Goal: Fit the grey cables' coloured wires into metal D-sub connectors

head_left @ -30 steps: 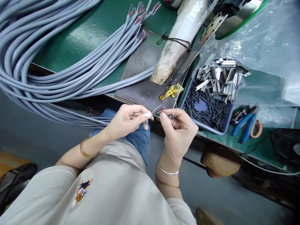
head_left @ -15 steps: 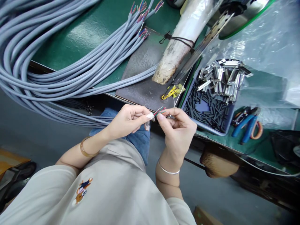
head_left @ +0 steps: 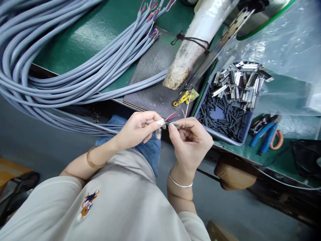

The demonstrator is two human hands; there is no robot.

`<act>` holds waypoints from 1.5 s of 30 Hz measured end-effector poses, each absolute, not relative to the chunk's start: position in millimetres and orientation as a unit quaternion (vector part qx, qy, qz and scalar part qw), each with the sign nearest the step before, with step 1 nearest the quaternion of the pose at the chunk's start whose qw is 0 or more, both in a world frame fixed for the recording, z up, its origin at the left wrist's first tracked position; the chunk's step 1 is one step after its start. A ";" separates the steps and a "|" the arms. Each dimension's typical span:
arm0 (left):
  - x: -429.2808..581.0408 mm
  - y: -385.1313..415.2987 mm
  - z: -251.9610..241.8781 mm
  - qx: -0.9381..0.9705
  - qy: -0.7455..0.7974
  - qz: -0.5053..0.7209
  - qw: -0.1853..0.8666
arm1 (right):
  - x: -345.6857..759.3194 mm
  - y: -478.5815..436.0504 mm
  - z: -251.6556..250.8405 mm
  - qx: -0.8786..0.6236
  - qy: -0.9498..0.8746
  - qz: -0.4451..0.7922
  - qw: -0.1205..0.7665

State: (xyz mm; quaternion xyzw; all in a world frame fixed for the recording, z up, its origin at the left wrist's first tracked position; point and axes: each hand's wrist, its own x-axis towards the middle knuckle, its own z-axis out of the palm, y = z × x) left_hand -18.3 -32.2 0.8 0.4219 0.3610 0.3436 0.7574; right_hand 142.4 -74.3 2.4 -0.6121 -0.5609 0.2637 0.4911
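My left hand (head_left: 141, 129) is closed in a pinch on the end of a grey cable; its thin coloured wires (head_left: 172, 116) stick out past the thumb. Facing it, my right hand (head_left: 190, 140) pinches some of these wires between thumb and forefinger, green ones among them. A thin pale strand (head_left: 187, 107) rises beside the right forefinger. Grey cables (head_left: 110, 128) run in from the left behind my left hand. Both hands are just off the table's front edge, above my lap, and the fingers hide part of the wires.
A thick bundle of grey cables (head_left: 100, 63) with stripped ends lies on the green table (head_left: 75, 40). Ahead stand a white wrapped tube (head_left: 188, 50) and a yellow clip (head_left: 185, 97). Right are a bin (head_left: 240, 142) of connectors and black sleeves, and blue-handled pliers (head_left: 265, 135).
The wires have split: a reddish group now fans upward, apart from those in my right hand. My right hand has moved slightly right. The pale strand stands differently. My left hand stays put.
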 end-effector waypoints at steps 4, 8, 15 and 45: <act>-23.6 -30.9 1.5 0.395 0.328 0.320 0.796 | 139.4 -70.3 -3.4 -0.603 -0.507 0.336 0.516; -25.4 -30.5 0.1 0.391 0.322 0.318 0.801 | 139.3 -67.3 -5.4 -0.589 -0.487 0.363 0.532; -23.1 -29.9 -0.9 0.407 0.335 0.320 0.787 | 141.8 -69.0 -1.4 -0.606 -0.501 0.350 0.509; -25.4 -30.1 2.1 0.422 0.335 0.291 0.790 | 146.6 -68.6 2.7 -0.592 -0.534 0.351 0.492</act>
